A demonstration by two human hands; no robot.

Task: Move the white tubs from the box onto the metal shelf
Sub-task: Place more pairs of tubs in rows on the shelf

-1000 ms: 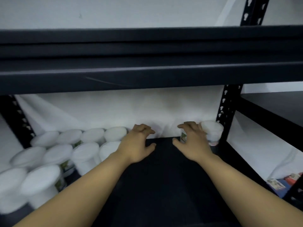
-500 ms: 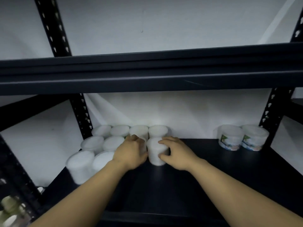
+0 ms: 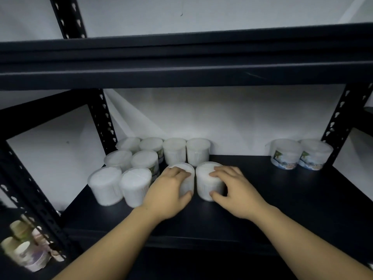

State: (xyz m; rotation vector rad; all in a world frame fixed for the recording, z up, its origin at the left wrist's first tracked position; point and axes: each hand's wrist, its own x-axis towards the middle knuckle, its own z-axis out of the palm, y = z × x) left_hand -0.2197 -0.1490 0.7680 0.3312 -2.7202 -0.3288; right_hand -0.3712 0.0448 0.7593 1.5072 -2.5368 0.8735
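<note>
A second tub (image 3: 210,180) now stands gripped under the right hand (image 3: 234,188), the left hand (image 3: 168,194) (seemingly) gripping its neighbour (image 3: 186,179).

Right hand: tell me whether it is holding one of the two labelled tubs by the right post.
No. The right hand grips a plain white tub mid-shelf; the two labelled tubs stand untouched.

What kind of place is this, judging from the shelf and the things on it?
Probably a stockroom or storage area. A black metal boltless shelf stands against a plain white wall, many identical round white plastic tubs sit in rows on it, and stacked paper cups sit lower left.
</note>
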